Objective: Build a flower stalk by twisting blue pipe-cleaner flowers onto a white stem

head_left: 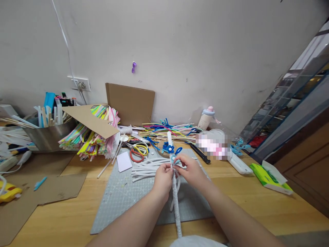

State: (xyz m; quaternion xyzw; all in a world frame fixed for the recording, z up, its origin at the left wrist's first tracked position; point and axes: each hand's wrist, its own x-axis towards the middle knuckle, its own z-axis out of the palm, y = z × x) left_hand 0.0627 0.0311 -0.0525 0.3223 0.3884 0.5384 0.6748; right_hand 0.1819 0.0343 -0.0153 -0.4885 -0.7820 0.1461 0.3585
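Note:
My left hand (163,180) is closed around a long white rod (176,202), thumb and fingertips pinched on it above the cutting mat. The rod is wrapped in white fuzzy strip and runs down toward my body. My right hand (192,170) pinches at the same rod, beside a light blue pipe cleaner flower (174,159); what exactly lies between its fingertips is hidden. Higher up, a dark blue pipe cleaner flower (168,148) with a white centre sits on the rod. Below my hands hangs a loose white strip (172,203). White pipe cleaners (145,170) lie behind my left hand.
A grey cutting mat (120,202) lies under my hands. Scissors (138,151), a white paper pad (124,162) and a black pen-like tool (200,152) are around it. Coloured pipe cleaners (102,147), a bottle (205,118), a glue gun (239,163) and a tissue pack (269,178) stand farther out.

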